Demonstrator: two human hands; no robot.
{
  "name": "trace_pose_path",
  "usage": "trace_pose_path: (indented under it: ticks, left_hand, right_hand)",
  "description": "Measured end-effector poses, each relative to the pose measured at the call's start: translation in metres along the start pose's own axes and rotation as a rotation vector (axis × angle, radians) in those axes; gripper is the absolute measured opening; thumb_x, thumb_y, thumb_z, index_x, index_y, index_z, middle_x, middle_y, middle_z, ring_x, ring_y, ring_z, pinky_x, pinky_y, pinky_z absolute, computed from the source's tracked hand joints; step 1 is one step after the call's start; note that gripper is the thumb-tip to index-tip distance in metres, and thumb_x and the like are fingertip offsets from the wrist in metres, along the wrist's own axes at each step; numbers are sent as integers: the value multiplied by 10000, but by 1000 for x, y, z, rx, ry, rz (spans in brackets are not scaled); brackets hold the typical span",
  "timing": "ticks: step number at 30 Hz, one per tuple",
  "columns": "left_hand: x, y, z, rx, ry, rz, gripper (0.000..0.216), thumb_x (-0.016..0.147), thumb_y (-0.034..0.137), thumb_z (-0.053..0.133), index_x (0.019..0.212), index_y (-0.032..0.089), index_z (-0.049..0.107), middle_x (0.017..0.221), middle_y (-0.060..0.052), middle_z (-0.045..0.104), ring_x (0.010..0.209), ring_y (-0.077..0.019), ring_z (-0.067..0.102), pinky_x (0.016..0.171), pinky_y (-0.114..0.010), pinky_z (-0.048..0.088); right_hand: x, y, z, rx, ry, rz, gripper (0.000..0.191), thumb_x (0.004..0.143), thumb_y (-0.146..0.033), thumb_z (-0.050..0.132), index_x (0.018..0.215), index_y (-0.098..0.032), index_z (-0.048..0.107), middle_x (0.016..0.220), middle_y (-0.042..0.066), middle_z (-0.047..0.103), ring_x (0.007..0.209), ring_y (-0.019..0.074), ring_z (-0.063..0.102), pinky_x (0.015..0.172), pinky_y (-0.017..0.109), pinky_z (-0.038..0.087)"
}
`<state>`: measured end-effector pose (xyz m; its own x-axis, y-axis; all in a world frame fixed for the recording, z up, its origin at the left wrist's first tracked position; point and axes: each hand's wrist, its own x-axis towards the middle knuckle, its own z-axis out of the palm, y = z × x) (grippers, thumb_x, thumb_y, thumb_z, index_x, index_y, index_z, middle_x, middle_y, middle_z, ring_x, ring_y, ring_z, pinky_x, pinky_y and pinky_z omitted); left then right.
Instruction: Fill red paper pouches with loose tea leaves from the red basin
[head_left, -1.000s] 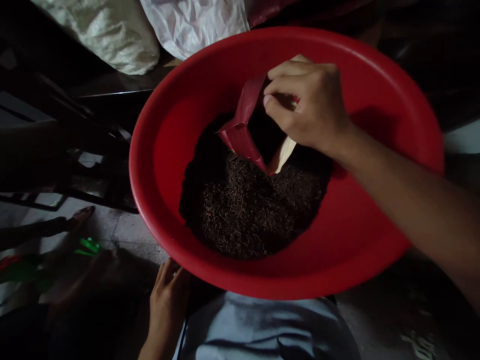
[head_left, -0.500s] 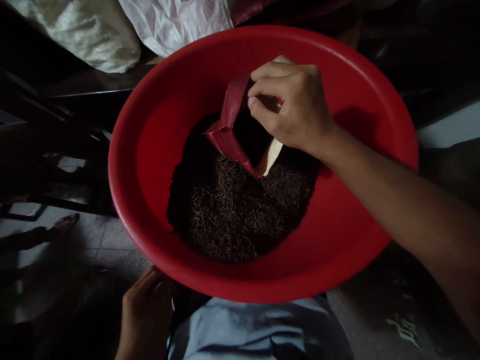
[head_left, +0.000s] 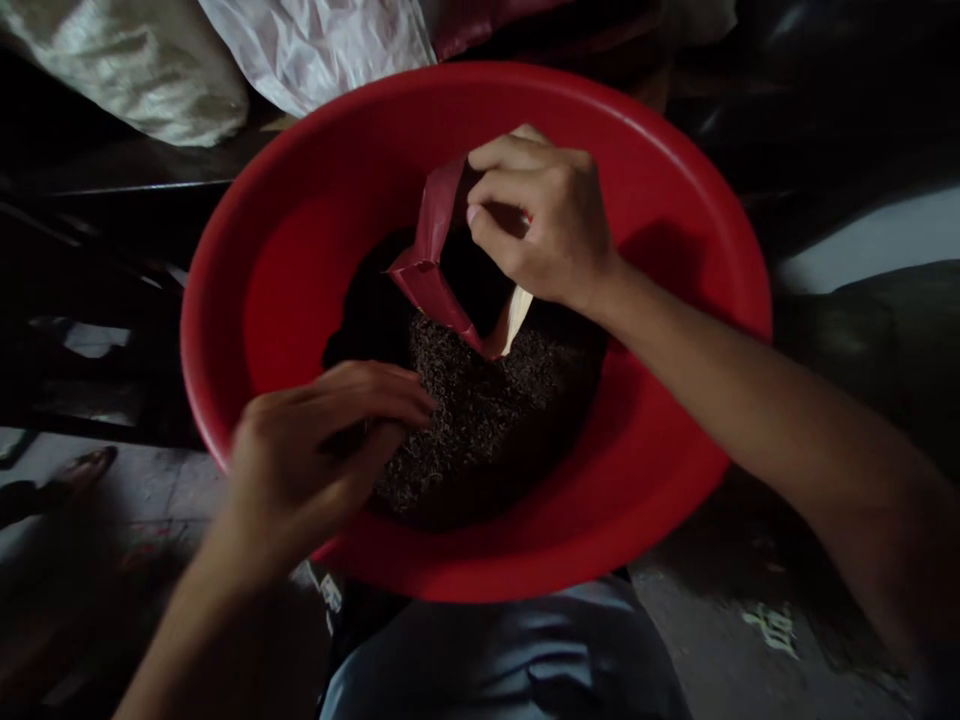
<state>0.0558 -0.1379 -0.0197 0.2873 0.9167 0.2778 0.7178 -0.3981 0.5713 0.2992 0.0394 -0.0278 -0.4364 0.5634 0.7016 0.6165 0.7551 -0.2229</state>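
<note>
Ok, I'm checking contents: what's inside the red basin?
A dark heap of loose shreds, plus a dark-red packet in the right hand. The left hand hides part of the heap; anything buried underneath can't be seen.

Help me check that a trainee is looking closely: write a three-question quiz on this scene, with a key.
1. Multiple choice: what colour is the basin?
A) green
B) red
C) white

2. True or false: the right hand holds the packet.

3. Short answer: what lies below the fingertips of the left hand?

Key:
1. B
2. True
3. The dark shreds
</note>
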Motion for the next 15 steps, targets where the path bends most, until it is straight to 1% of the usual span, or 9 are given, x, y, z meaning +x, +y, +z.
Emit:
trace_pose_path:
  ticks: [2, 4, 5, 6, 8, 10, 12, 14, 15]
  left_hand:
    - [38, 9, 5, 49, 174, 121, 218, 1002, 202, 556, 906, 256, 744, 928, 46, 742, 901, -143, 715, 961, -341, 568]
    - [74, 15, 10, 225, 355, 182, 134, 983, 226, 613, 991, 212, 746, 963, 5, 726, 942, -162, 698, 992, -360, 538]
    - [91, 15, 12, 321, 364, 181, 181, 964, 314, 670, 1075, 188, 739, 1030, -25, 715, 1009, -192, 691, 1016, -383, 526]
    - [106, 14, 13, 375, 333, 151, 329, 936, 406, 711, 1164, 168, 720, 1067, -41, 703, 1041, -211, 690, 1008, -388, 528]
    - [129, 7, 15, 388, 232, 76, 433, 947, 455, 684, 1264, 160, 678, 1026, -8, 710, 979, -175, 709, 941, -322, 539]
    - [142, -2, 15, 319, 222, 18, 338, 985, 357, 625, 1255, 162, 678, 931, 49, 724, 815, -91, 695, 813, -214, 516]
    - [146, -8, 15, 187, 298, -21, 268, 984, 257, 589, 1198, 143, 703, 795, 85, 704, 631, -35, 626, 626, -145, 444]
    - [144, -12, 16, 10, 399, -50, 223, 948, 177, 579, 1104, 134, 733, 634, 103, 631, 478, -21, 546, 465, -138, 338]
    - [143, -14, 16, -84, 438, -55, 212, 924, 145, 581, 1066, 144, 739, 571, 108, 587, 427, -26, 515, 416, -149, 299]
  right_hand:
    - [-5, 1, -1, -24, -29, -21, 126, 934, -218, 598, 921, -258, 717, 1252, 39, 723, 1163, 240, 636, 991, 410, 534]
    - [-9, 1, -1, -45, -94, -50, 154, 942, -277, 592, 1012, -295, 728, 1375, 19, 665, 1306, 281, 570, 1018, 474, 540]
    - [-11, 1, 0, -50, -123, -63, 181, 943, -296, 586, 1051, -304, 731, 1411, 17, 644, 1354, 300, 539, 1019, 502, 544]
    - [-12, 2, 1, -50, -134, -73, 208, 940, -298, 580, 1082, -304, 733, 1432, 22, 633, 1382, 315, 518, 1016, 525, 548]
    - [-13, 3, 3, -44, -121, -81, 255, 934, -273, 563, 1120, -297, 735, 1435, 39, 633, 1388, 329, 521, 1019, 558, 547]
    - [-15, 8, 2, -42, -70, -88, 283, 933, -253, 547, 1136, -310, 735, 1395, 43, 661, 1346, 328, 563, 1033, 583, 535]
    - [-17, 20, -2, -54, 13, -82, 298, 943, -260, 537, 1160, -335, 727, 1334, 39, 694, 1292, 317, 608, 1049, 593, 519]
    - [-20, 40, -9, -77, 145, -11, 301, 976, -277, 497, 1180, -330, 713, 1283, 47, 712, 1252, 292, 635, 1065, 566, 507]
    - [-21, 53, -12, -92, 209, 66, 303, 996, -280, 465, 1175, -305, 709, 1254, 58, 720, 1225, 274, 648, 1066, 536, 507]
